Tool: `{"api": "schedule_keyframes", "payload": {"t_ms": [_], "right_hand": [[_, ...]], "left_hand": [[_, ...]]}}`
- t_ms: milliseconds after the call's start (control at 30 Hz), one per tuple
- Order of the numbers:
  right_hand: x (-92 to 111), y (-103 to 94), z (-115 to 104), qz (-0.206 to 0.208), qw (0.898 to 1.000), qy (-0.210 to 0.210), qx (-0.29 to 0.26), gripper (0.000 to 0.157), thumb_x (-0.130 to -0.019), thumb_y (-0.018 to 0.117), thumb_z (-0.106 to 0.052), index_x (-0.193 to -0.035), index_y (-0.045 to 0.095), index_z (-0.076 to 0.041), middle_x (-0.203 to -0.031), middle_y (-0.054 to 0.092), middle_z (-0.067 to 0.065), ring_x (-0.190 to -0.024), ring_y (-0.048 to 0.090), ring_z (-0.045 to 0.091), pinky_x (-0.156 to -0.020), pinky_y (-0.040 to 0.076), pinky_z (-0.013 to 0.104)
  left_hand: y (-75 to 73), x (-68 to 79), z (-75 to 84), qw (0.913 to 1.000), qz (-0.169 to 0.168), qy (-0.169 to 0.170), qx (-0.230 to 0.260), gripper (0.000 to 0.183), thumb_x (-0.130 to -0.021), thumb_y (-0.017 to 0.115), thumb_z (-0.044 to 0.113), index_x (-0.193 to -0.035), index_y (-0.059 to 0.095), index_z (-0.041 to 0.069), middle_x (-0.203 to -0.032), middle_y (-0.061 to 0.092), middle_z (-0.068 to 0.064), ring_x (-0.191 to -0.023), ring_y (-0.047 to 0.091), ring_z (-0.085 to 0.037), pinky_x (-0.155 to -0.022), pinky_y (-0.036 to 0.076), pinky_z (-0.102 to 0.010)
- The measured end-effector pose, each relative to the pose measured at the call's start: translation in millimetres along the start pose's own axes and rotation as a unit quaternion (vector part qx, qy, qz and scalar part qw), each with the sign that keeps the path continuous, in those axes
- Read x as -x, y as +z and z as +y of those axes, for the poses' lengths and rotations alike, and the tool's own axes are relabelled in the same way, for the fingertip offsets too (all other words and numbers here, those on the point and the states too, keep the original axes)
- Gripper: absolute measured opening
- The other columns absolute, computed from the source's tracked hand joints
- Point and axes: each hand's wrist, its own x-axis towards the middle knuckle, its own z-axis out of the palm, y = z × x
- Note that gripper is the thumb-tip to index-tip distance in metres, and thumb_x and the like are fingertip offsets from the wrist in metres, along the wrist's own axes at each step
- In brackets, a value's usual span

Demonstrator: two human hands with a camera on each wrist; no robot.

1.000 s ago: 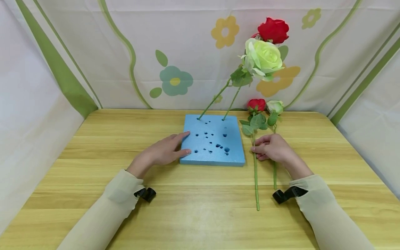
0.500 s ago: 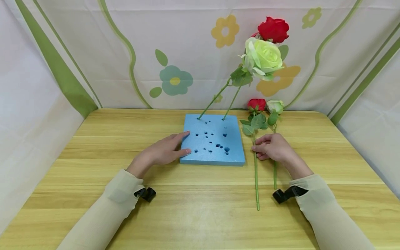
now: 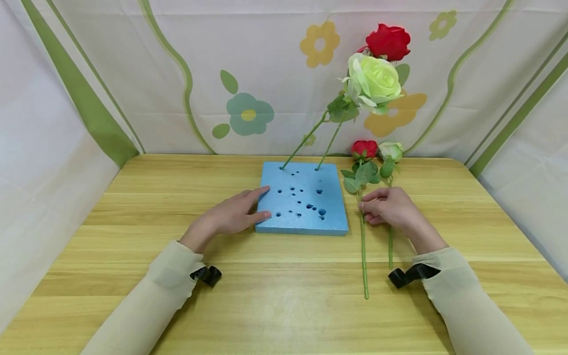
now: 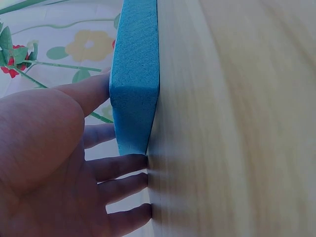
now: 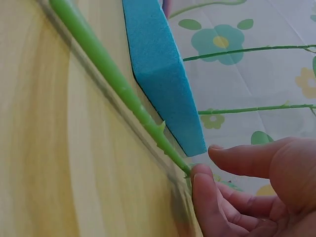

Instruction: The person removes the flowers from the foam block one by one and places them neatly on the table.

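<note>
— Red was the artificial rose (image 3: 363,236) lying on the wooden table (image 3: 275,296), right of the blue foam board (image 3: 310,225). Did the right hand (image 3: 391,207) hold it?

— I think not. The fingers were half bent, one fingertip seemed to touch the stem, but the thumb stood apart.

— And the left hand (image 3: 232,214)?

— It was spread wide, thumb and index finger on the board's left edge, gripping nothing.

— What could go wrong?

— With a careless pinch, the thin stem could roll away, or its leaves could catch the pale green rosebud (image 3: 390,152) beside it. If something bumped the board, the two tall roses (image 3: 374,84) standing there could tip.
</note>
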Motion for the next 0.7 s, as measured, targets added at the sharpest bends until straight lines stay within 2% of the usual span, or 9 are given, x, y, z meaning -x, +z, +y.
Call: {"api": "schedule_keyframes", "payload": {"t_ms": [167, 300, 500, 633, 700], "right_hand": [[2.1, -1.7, -3.5, 0.005, 1.0, 0.008, -0.022, 0.044, -0.103, 0.07, -0.02, -0.134, 0.059, 0.008, -0.1, 0.074, 0.004, -0.078, 0.072, 0.011, -0.077, 0.065, 0.028], [3.7, -4.3, -4.6, 0.012, 0.999, -0.002, -0.043, 0.043, -0.103, 0.071, -0.02, -0.133, 0.059, 0.009, -0.097, 0.074, 0.001, -0.077, 0.072, 0.009, -0.076, 0.065, 0.027], [5.3, -4.2, -7.2, 0.013, 0.995, -0.067, -0.067, 0.045, -0.104, 0.07, -0.025, -0.133, 0.061, 0.009, -0.097, 0.075, 0.0, -0.079, 0.072, 0.01, -0.078, 0.065, 0.03], [4.1, 0.2, -15.6, 0.015, 0.991, -0.101, -0.086, 0.046, -0.105, 0.07, -0.024, -0.135, 0.059, 0.009, -0.094, 0.076, -0.007, -0.08, 0.072, 0.012, -0.078, 0.065, 0.03], [3.4, 0.6, -19.5, 0.03, 0.99, -0.11, -0.079, 0.045, -0.105, 0.069, -0.025, -0.135, 0.059, 0.007, -0.092, 0.075, -0.011, -0.082, 0.073, 0.012, -0.078, 0.065, 0.03]], "left_hand": [[0.2, -1.2, 0.9, 1.0, -0.002, 0.0, 0.0, 0.079, -0.11, 0.052, 0.052, -0.173, 0.015, 0.022, -0.176, 0.025, -0.02, -0.162, 0.028, -0.042, -0.129, 0.029, -0.063], [0.3, -2.0, 1.7, 1.0, -0.004, 0.001, 0.001, 0.079, -0.11, 0.053, 0.052, -0.173, 0.016, 0.021, -0.176, 0.025, -0.02, -0.162, 0.028, -0.043, -0.129, 0.029, -0.063], [1.5, -1.0, -0.3, 1.0, -0.003, 0.001, -0.001, 0.08, -0.11, 0.054, 0.051, -0.173, 0.015, 0.021, -0.175, 0.025, -0.02, -0.162, 0.029, -0.043, -0.129, 0.029, -0.063], [1.7, 0.9, -1.8, 1.0, 0.001, 0.0, -0.001, 0.08, -0.11, 0.054, 0.05, -0.173, 0.016, 0.02, -0.175, 0.025, -0.02, -0.161, 0.029, -0.043, -0.129, 0.029, -0.063], [1.3, 0.5, -0.1, 1.0, 0.001, 0.003, 0.002, 0.08, -0.109, 0.054, 0.051, -0.173, 0.016, 0.02, -0.176, 0.025, -0.019, -0.162, 0.028, -0.042, -0.129, 0.029, -0.063]]}}
